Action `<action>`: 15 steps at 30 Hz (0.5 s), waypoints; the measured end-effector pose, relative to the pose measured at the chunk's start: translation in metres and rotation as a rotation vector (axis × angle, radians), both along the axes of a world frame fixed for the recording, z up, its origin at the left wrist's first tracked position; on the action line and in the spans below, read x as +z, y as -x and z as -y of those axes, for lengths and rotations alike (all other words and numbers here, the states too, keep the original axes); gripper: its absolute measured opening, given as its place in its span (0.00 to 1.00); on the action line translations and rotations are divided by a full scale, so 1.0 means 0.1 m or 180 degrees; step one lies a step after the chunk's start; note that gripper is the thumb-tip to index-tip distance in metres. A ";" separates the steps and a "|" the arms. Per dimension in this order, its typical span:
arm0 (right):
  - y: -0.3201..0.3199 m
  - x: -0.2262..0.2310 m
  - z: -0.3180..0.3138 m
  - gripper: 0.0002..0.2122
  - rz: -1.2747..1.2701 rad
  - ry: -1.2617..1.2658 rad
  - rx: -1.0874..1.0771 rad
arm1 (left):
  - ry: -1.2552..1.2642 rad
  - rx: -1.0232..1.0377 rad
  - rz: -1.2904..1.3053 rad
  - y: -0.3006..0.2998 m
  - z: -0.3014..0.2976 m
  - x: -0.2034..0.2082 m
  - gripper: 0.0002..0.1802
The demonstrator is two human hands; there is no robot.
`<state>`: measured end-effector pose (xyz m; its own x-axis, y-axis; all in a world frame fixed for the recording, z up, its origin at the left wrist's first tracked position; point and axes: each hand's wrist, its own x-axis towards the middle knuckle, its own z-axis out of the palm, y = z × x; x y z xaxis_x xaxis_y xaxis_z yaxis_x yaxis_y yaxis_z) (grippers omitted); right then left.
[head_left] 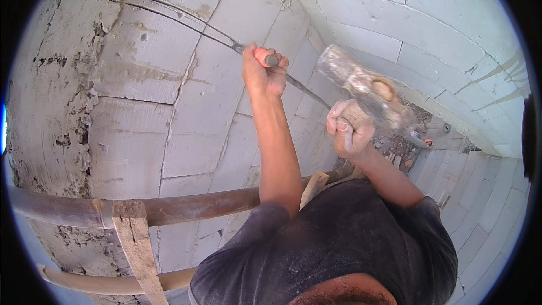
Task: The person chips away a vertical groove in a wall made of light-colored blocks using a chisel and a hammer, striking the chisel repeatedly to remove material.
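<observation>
My left hand [265,73] is raised against the block wall, fingers wrapped round the orange handle of a long screwdriver-like tool [264,56] with a grey end cap. Two thin dark lines run from it up left along the wall; which is the shaft and which its shadow I cannot tell for certain. My right hand [351,127] is closed round the handle of a hammer [353,70]. The hammer's heavy, dust-coated head is blurred by motion, with the wooden handle end showing in it. It is apart from the screwdriver's grey end.
Pale block walls [141,152] meet in a corner ahead, their joints filled with mortar. A rough concrete column [51,90] stands at the left. A round wooden pole [197,206] and an upright timber [135,237] cross the lower left. Rubble [406,161] lies far below, right.
</observation>
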<state>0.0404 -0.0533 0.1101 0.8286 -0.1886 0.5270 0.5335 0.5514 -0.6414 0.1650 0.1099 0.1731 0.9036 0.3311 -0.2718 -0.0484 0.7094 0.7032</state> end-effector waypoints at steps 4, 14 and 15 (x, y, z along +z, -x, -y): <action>0.00 0.08 0.00 0.16 -0.0590 0.2678 -0.0153 | -0.0085 0.0144 -0.0182 0.03 -0.03 0.02 0.14; -0.08 -0.19 0.12 0.18 -0.1033 0.2941 -0.0670 | -0.1366 0.0002 -0.0489 0.04 -0.02 -0.48 0.08; 0.00 -0.26 0.18 0.18 -0.1197 0.2624 -0.0595 | -0.1353 -0.0023 -0.0497 0.11 -0.02 -0.65 0.08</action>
<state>0.0404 -0.0714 0.0841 0.9663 -0.0212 0.2565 0.2450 -0.2302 -0.9418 0.1543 0.1117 0.1083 0.8653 0.4367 -0.2462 0.0852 0.3559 0.9306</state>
